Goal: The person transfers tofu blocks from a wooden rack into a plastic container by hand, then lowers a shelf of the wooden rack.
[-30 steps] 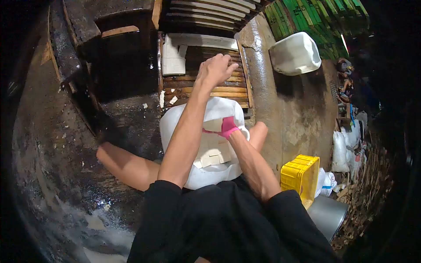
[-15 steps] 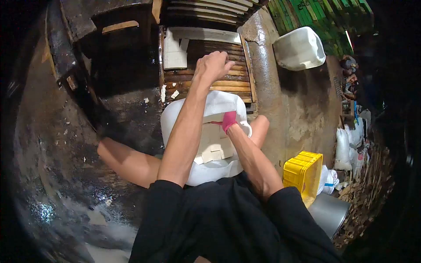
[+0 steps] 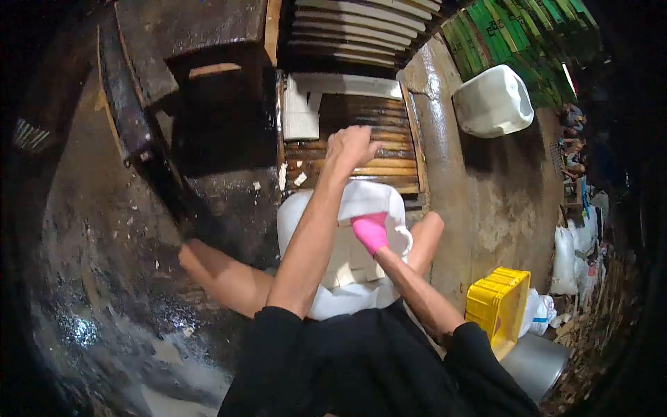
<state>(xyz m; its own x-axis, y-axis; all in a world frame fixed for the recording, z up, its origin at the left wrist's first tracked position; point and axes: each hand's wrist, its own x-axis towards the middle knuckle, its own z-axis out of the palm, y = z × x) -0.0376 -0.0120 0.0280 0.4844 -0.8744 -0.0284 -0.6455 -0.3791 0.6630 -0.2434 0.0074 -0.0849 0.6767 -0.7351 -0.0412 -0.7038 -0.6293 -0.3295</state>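
Note:
A cut-open white plastic container (image 3: 295, 212) stands between my legs, with pale, tofu-like blocks (image 3: 344, 271) inside. My right hand (image 3: 370, 233), in a pink glove, reaches into it near the far wall. Its fingertips and anything under them are hidden. Beyond the container, my bare left hand (image 3: 353, 147) hovers over a slatted wooden rack (image 3: 389, 165), thumb apart from loosely bent fingers and nothing visible in it. White blocks (image 3: 300, 121) line the rack's left side and back edge. Small white scraps (image 3: 299, 178) lie on its near left corner.
More slatted racks (image 3: 354, 35) are stacked behind. A dark wooden bench (image 3: 215, 28) stands at the back left. To the right are another white container (image 3: 493, 101), a yellow crate (image 3: 497, 302) and a metal drum (image 3: 535, 368). The floor (image 3: 229, 187) looks wet.
My gloved right hand has turned and shifted left inside the container, showing more of its back. My left hand stays over the rack. The whole view has shifted with my head.

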